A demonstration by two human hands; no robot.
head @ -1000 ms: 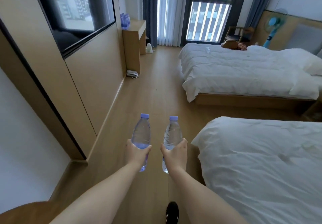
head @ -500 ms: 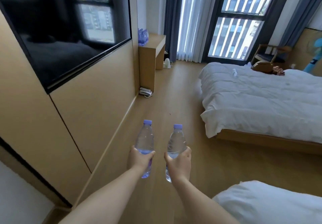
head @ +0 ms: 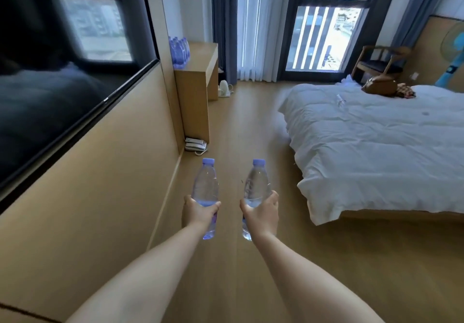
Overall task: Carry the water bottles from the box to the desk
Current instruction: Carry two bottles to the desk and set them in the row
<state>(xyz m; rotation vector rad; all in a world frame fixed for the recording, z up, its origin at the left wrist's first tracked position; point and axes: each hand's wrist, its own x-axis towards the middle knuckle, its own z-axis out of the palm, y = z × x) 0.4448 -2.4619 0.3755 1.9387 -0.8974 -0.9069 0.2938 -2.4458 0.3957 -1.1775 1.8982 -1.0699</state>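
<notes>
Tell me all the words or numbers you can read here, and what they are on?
None can be read.
Bottle in the left hand: its label is blurred and mostly hidden.
Bottle in the right hand: no print shows.
Bottles on the desk: too small to read.
Telephone on the floor: too small.

Both your arms are stretched out ahead toward twelve o'clock, bare forearms side by side and apart. Your left hand (head: 199,213) grips a bottle (head: 205,189) low on its body, fingers wrapped round it. Your right hand (head: 262,213) grips another bottle (head: 254,189) the same way, both bottles upright, caps up.
</notes>
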